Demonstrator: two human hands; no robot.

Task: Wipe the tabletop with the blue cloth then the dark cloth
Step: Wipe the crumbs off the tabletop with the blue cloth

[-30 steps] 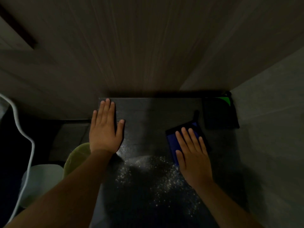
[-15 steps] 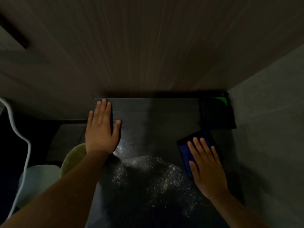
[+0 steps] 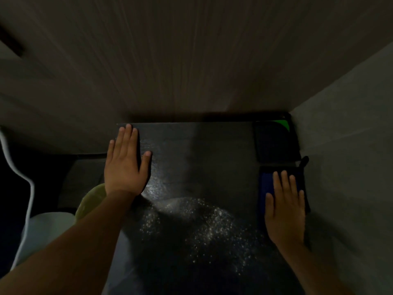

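The right hand (image 3: 285,209) lies flat on the blue cloth (image 3: 265,184) at the frame's right, fingers (image 3: 285,182) straight, pressing rather than gripping — likely so the cloth drags across the desk (image 3: 202,156). Its long axis runs up the frame, far end pointing at the dark cloth (image 3: 274,143) just above. The left hand (image 3: 125,165), fingers relaxed flat, rests on the desk's upper-left corner — probably bracing.

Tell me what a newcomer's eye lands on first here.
The scatter of white specks glinting across the near middle of the dark tabletop. Next, the right hand pressed flat on the blue cloth at the table's right edge, and the left hand flat at the far left corner.
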